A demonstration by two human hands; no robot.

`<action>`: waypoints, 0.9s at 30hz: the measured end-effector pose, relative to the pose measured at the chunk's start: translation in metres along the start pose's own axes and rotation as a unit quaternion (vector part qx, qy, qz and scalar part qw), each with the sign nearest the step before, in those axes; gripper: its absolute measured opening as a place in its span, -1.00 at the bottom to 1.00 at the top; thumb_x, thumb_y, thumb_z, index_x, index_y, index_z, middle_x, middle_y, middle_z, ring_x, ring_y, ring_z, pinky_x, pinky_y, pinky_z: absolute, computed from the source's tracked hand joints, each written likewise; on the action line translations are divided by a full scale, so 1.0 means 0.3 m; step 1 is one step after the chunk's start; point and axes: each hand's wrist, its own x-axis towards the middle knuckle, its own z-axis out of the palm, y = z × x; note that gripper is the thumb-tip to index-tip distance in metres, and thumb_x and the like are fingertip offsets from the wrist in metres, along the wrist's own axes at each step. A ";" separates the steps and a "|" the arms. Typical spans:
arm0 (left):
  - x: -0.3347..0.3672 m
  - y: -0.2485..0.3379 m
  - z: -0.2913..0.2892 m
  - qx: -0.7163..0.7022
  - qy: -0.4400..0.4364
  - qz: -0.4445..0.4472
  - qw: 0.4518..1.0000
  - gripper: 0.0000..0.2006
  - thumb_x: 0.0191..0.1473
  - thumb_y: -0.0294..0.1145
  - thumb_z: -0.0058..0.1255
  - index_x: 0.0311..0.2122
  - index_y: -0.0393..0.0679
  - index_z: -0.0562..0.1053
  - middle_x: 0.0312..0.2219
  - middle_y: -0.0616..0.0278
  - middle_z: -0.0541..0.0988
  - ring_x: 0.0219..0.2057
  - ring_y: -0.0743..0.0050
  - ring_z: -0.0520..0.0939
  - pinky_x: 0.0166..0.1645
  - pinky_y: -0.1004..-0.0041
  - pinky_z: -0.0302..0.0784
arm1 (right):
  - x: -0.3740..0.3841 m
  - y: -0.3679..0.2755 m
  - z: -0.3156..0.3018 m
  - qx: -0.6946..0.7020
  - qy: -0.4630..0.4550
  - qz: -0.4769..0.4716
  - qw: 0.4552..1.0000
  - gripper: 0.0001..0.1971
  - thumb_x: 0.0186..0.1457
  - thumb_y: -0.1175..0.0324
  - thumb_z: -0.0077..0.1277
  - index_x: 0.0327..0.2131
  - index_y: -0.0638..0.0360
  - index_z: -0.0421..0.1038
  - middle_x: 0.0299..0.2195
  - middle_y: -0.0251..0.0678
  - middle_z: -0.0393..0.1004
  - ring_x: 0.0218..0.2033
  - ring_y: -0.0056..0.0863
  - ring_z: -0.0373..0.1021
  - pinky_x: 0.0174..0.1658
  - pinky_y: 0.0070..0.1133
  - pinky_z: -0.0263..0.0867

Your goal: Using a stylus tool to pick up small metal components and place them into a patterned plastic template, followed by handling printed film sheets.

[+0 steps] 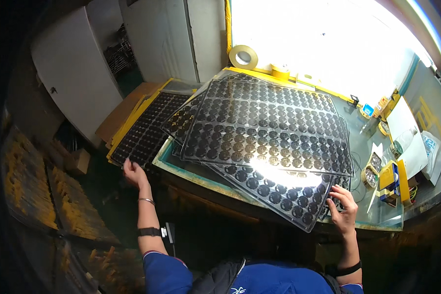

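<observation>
A large clear-and-black plastic tray with rows of round cups (269,125) lies on top of other such trays on the table. Beneath it, a second cupped tray (279,193) is turned askew, and its near corner juts past the table's front edge. The thumb and fingers of my right hand (344,208) are closed at the right edge of this lower tray. On the left, my left hand (134,175) is at the near edge of a black cupped tray (149,125), fingers bent together. Whether anything is between those fingers is hidden.
Yellow-edged sheets (116,142) lie under the black tray. Tape rolls (243,57) stand along the back edge, below a very bright panel. At right, the glass tabletop (365,196) holds a yellow-and-blue box (388,177), small round containers and a plastic bag (430,154). A cardboard box (78,161) sits lower left.
</observation>
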 end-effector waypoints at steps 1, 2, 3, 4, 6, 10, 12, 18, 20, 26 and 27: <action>-0.057 0.251 0.033 -0.026 -0.056 0.033 0.998 -0.76 0.09 -0.56 -0.03 -0.10 -0.23 0.47 -0.25 0.09 0.60 -0.27 0.33 0.61 -0.17 0.44 0.50 | -0.009 -0.004 -0.013 -0.015 0.002 0.015 1.000 -0.78 -0.16 0.59 0.21 -0.33 0.25 0.51 -0.18 -0.16 0.53 -0.05 -0.19 0.42 0.02 -0.38 0.31; -0.044 0.353 0.014 -0.125 -0.112 0.063 0.984 -0.76 0.11 -0.49 0.01 -0.09 -0.25 0.46 -0.32 0.19 0.59 -0.34 0.50 0.57 -0.20 0.51 0.48 | -0.004 -0.025 -0.016 -0.017 0.002 -0.026 1.000 -0.76 -0.18 0.58 0.23 -0.34 0.23 0.51 -0.19 -0.17 0.54 -0.06 -0.20 0.43 0.01 -0.38 0.33; -0.064 0.458 0.005 -0.179 -0.214 0.046 0.959 -0.76 0.12 -0.45 0.03 -0.09 -0.25 0.46 -0.35 0.25 0.58 -0.37 0.61 0.54 -0.22 0.55 0.47 | -0.005 -0.042 -0.015 -0.024 0.003 -0.064 0.998 -0.75 -0.20 0.58 0.24 -0.34 0.22 0.52 -0.21 -0.17 0.54 -0.07 -0.20 0.44 -0.01 -0.37 0.34; -0.076 0.539 -0.001 -0.171 -0.314 0.020 0.934 -0.74 0.12 -0.42 0.05 -0.09 -0.26 0.45 -0.38 0.25 0.58 -0.39 0.60 0.55 -0.25 0.55 0.47 | -0.005 -0.066 -0.007 -0.006 -0.010 -0.094 0.996 -0.72 -0.24 0.55 0.28 -0.34 0.19 0.52 -0.23 -0.19 0.55 -0.09 -0.20 0.44 -0.02 -0.36 0.35; -0.128 0.652 -0.006 -0.099 -0.426 -0.011 0.899 -0.62 0.06 -0.31 0.13 -0.07 -0.31 0.41 -0.41 0.18 0.59 -0.39 0.55 0.58 -0.25 0.52 0.48 | 0.004 -0.136 0.018 0.023 -0.078 -0.161 0.984 -0.67 -0.22 0.43 0.31 -0.28 0.14 0.51 -0.17 -0.22 0.53 -0.05 -0.21 0.43 0.05 -0.31 0.32; -0.168 0.855 -0.028 0.149 -0.484 0.031 0.862 -0.43 -0.07 -0.08 0.25 -0.10 -0.36 0.42 -0.39 0.04 0.60 -0.36 0.28 0.63 -0.21 0.37 0.51 | 0.014 -0.234 0.063 0.000 -0.187 -0.184 0.965 -0.61 -0.14 0.28 0.28 -0.16 0.10 0.50 -0.03 -0.18 0.44 0.06 -0.22 0.35 0.16 -0.23 0.20; -0.157 0.833 0.001 0.178 -0.507 0.048 0.842 -0.41 -0.12 -0.02 0.26 -0.13 -0.36 0.44 -0.41 0.02 0.60 -0.35 0.21 0.63 -0.20 0.33 0.51 | -0.004 -0.204 0.068 -0.011 -0.180 -0.185 0.966 -0.62 -0.13 0.29 0.27 -0.17 0.10 0.50 -0.04 -0.19 0.45 0.06 -0.22 0.35 0.16 -0.23 0.20; -0.137 0.845 0.021 0.019 -0.606 -0.077 0.792 -0.74 0.03 -0.24 0.18 -0.50 -0.22 0.48 -0.64 0.34 0.51 -0.62 0.66 0.48 -0.52 0.60 0.32 | -0.039 -0.164 0.002 -0.013 -0.171 -0.152 0.973 -0.70 -0.07 0.30 0.23 -0.20 0.09 0.52 -0.06 -0.20 0.47 0.06 -0.23 0.35 0.18 -0.21 0.18; -0.148 0.917 -0.017 -0.098 -0.590 -0.154 0.787 -0.77 0.10 -0.22 0.09 -0.48 -0.13 0.45 -0.63 0.32 0.51 -0.61 0.63 0.52 -0.52 0.63 0.37 | -0.040 -0.147 -0.008 0.005 -0.172 -0.137 0.976 -0.71 -0.06 0.29 0.23 -0.21 0.09 0.52 -0.06 -0.20 0.47 0.06 -0.23 0.35 0.18 -0.21 0.17; -0.115 1.064 -0.098 -0.419 -0.535 -0.273 0.681 -0.88 0.22 -0.44 -0.17 -0.21 -0.23 0.39 -0.21 0.02 0.56 -0.20 0.23 0.64 -0.11 0.30 0.64 | -0.051 -0.127 0.002 0.007 -0.157 -0.120 0.980 -0.63 -0.01 0.13 0.19 -0.22 0.20 0.47 -0.09 -0.13 0.49 0.05 -0.16 0.35 0.16 -0.27 0.19; -0.126 1.105 -0.112 -0.437 -0.531 -0.277 0.671 -0.85 0.22 -0.45 -0.19 -0.18 -0.28 0.37 -0.17 -0.03 0.54 -0.17 0.16 0.63 -0.07 0.26 0.63 | -0.045 -0.131 -0.009 0.004 -0.154 -0.115 0.981 -0.63 -0.01 0.13 0.19 -0.22 0.20 0.47 -0.09 -0.13 0.49 0.05 -0.16 0.35 0.16 -0.27 0.19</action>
